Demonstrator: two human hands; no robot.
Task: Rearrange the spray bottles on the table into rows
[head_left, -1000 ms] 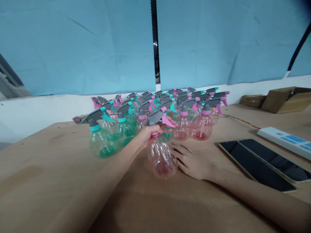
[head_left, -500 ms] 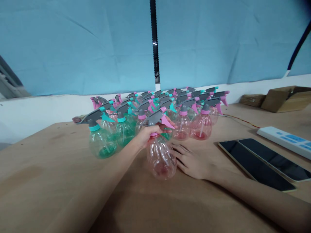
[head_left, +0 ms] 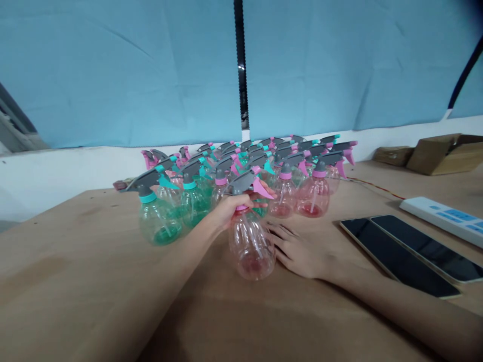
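A clear pink spray bottle [head_left: 252, 249] with a grey and pink trigger head tilts slightly at the middle of the table. My left hand [head_left: 230, 208] is wrapped round its neck, just under the trigger head; some fingers are hidden behind the bottle. My right hand [head_left: 296, 249] lies flat on the table with fingers stretched toward the bottle's right side; whether the fingertips touch it I cannot tell. Close by on the left stand a green spray bottle [head_left: 158, 223] and another green spray bottle [head_left: 194, 203]. A pink spray bottle [head_left: 313, 196] stands beyond my right hand.
Several more green and pink spray bottles crowd the back of the wooden table [head_left: 94, 281]. To the right lie two phones [head_left: 396, 259] and a white power strip [head_left: 445, 216] with a thin cable. An open cardboard box [head_left: 437, 156] sits at the back right, before a blue-covered wall.
Almost nothing has moved. The held spray bottle sits very slightly further right in the view, as does the whole scene; both hands keep their places.
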